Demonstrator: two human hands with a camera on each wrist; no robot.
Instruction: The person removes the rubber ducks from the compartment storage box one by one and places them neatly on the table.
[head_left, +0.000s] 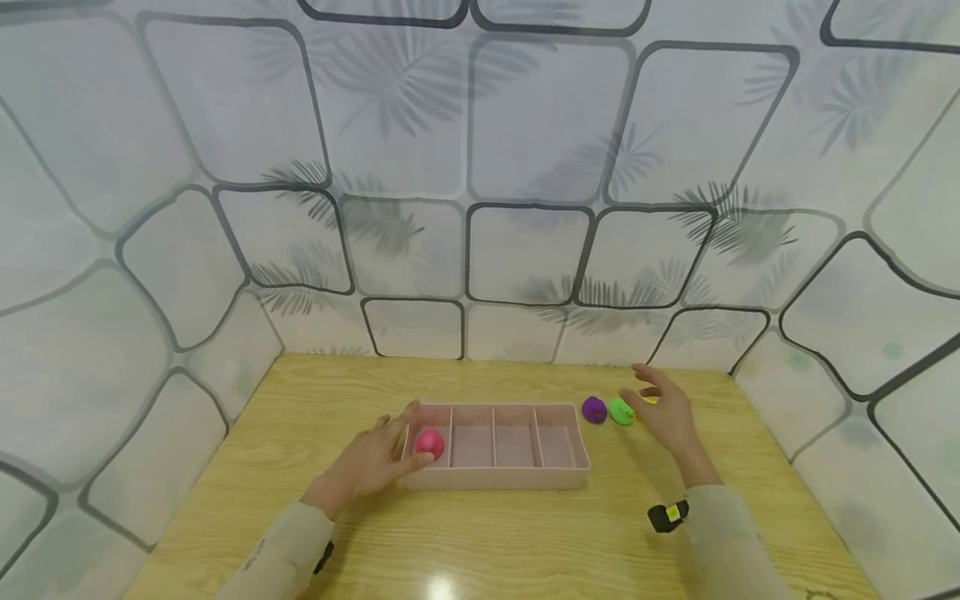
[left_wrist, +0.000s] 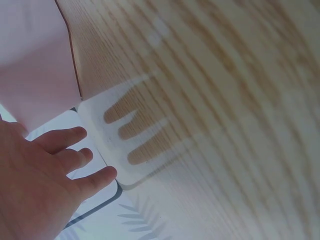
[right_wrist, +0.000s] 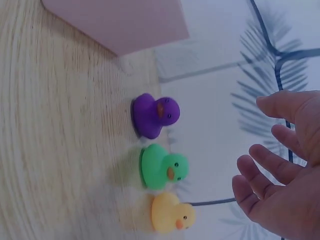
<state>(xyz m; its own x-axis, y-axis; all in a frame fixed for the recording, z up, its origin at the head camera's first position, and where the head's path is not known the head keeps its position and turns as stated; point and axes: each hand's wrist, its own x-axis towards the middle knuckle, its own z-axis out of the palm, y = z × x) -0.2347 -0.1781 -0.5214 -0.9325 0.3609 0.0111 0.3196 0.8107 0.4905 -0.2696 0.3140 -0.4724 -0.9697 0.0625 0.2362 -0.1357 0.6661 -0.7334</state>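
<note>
The right hand (head_left: 666, 414) hangs wide open, its grip holding nothing, just beside the green duck (head_left: 621, 411) at its nine o'clock. A purple duck (head_left: 594, 409) sits further that way and a yellow duck (right_wrist: 172, 213) lies nearest the palm. The left hand (head_left: 372, 459) rests open-fingered against the pink tray (head_left: 502, 481), whose leftmost compartment holds a pink duck (head_left: 430, 442), on the tabletop (head_left: 480, 542).

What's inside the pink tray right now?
The pink tray holds one pink duck in its leftmost compartment. The other three compartments look bare. The left hand partly hides that end.
</note>
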